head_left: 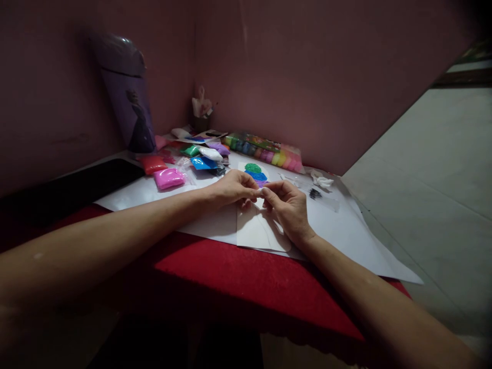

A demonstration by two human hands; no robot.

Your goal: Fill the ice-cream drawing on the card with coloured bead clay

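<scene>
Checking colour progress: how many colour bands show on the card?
3, stacked on the card: the green band farthest away, the blue band next, the purple band nearest. The left hand and right hand may hide more.

No text, label, brand, number or sign can be read. The print on the pack (263, 148) at the back of the surface (230, 264) is too small and blurred to make out.
</scene>
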